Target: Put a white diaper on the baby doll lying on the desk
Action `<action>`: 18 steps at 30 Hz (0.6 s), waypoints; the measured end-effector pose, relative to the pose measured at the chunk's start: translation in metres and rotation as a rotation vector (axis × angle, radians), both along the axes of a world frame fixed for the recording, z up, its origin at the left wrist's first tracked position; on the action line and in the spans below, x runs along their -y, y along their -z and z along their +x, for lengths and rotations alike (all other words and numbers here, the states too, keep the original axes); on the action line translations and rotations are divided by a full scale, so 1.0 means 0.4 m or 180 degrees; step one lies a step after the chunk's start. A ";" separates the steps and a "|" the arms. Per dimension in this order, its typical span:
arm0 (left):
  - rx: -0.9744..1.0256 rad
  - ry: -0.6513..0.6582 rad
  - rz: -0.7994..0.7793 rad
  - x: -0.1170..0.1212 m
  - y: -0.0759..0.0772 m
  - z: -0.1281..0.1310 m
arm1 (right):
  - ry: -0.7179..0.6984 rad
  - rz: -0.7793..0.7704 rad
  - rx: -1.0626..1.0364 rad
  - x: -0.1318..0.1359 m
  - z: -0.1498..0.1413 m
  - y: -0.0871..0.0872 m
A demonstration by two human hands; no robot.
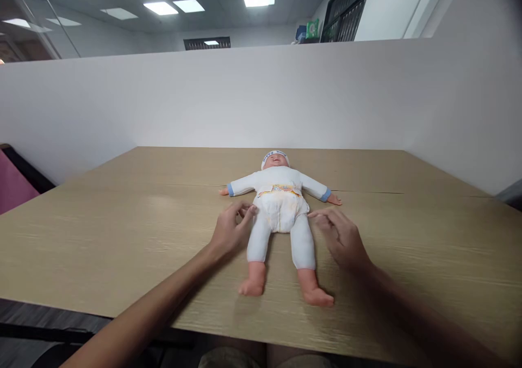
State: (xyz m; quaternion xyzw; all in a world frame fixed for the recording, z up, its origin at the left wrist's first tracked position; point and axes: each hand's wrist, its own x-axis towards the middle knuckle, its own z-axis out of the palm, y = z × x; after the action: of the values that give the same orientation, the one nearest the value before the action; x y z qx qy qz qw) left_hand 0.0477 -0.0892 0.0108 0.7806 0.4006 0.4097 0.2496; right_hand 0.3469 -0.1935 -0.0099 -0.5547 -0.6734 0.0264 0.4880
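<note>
Left hand (pixel 231 228) and right hand (pixel 341 237), both half-curled, flank the diaper (pixel 281 211), any grip impossible to tell! The doll (pixel 279 176) lies centre-frame on the table (pixel 122 221); uneven tugging could skew that diaper.

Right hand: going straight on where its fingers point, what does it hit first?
Most likely the side edge of the white diaper, at the doll's hip. The right hand looks close against it; actual contact is unclear.
</note>
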 end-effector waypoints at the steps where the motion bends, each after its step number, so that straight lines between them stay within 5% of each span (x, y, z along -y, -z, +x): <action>1: -0.0106 -0.0068 0.0171 -0.022 0.004 -0.006 | 0.0074 0.0132 0.0049 -0.016 0.022 0.007; 6: -0.0903 -0.0510 0.1196 -0.192 0.042 0.005 | 0.0836 0.0356 0.0904 -0.175 0.119 0.051; 11: -0.1523 -0.0600 0.1267 -0.343 0.071 0.020 | 0.1157 0.0092 0.1519 -0.312 0.167 0.086; 18: -0.1816 -0.0748 0.0895 -0.353 0.059 0.030 | 0.1071 -0.0737 0.1104 -0.336 0.150 0.066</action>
State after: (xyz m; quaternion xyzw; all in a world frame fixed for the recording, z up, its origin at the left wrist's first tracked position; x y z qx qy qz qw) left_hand 0.0597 0.0521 -0.0126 0.8391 0.4811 0.2519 -0.0316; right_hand 0.4070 -0.0592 -0.0362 -0.7072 -0.6377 -0.0736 0.2962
